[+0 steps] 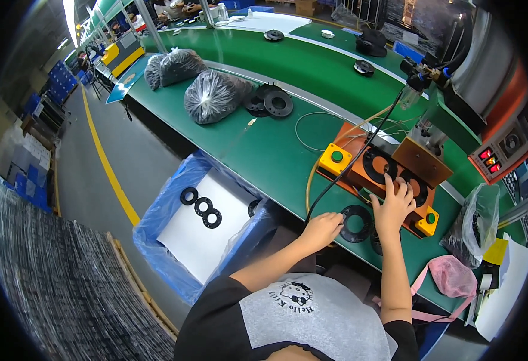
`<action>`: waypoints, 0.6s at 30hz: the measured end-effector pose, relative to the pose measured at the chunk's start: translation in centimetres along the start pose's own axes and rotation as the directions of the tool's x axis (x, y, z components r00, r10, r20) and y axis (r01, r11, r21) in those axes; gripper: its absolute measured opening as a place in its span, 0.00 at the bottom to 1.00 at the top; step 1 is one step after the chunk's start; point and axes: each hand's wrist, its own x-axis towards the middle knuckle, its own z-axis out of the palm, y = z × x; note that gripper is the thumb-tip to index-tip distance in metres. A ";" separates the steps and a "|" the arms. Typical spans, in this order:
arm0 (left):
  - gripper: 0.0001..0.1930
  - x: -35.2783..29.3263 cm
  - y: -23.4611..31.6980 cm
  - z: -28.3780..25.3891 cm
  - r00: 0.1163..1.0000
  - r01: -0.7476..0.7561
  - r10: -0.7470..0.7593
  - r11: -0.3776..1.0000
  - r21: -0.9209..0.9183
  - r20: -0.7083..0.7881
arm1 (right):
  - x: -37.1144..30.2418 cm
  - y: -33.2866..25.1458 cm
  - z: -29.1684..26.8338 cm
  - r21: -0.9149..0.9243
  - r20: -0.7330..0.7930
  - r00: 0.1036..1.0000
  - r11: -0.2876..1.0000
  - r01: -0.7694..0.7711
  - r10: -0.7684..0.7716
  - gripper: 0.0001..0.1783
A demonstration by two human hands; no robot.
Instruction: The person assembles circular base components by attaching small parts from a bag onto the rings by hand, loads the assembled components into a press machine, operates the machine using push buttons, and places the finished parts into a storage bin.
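Ring [368, 227], black and round with no long axis, lies on the near side of the press [423, 161], just right of the left hand [326, 230], which is the nearer one. That hand's fingers bend together at the rim; whether they pinch it I cannot tell. The right hand [394, 204], fingers apart, reaches over the press, a fingertip at or just above a disc [370, 165].

The left hand [324, 231] has its fingertips at the edge of a flat black ring [358, 238], while the right hand [394, 204], fingers spread, reaches over an orange metal fixture [360, 188] bearing round black parts [377, 166]. Yellow box-shaped switches with green buttons [336, 157] flank the fixture. Left of the green worktop [252, 144], a blue-plastic-lined bin [155, 212] holds black rings [212, 218] on a white sheet [182, 243].
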 end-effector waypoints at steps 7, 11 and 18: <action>0.07 -0.3 -0.4 0.2 0.999 -0.031 0.031 1.000 -0.003 -0.016 | 0.0 1.6 0.8 0.058 -0.190 0.971 0.985 0.160 -0.147 0.22; 0.06 -0.3 -0.2 0.2 1.000 -0.018 0.018 1.000 -0.013 -0.025 | 0.2 0.5 0.5 0.074 -0.183 0.978 0.991 0.114 -0.099 0.22; 0.06 -0.3 -0.2 0.3 1.000 -0.014 0.014 1.000 -0.005 -0.020 | 0.7 -0.7 -0.5 0.012 -0.090 0.995 0.999 0.046 -0.044 0.26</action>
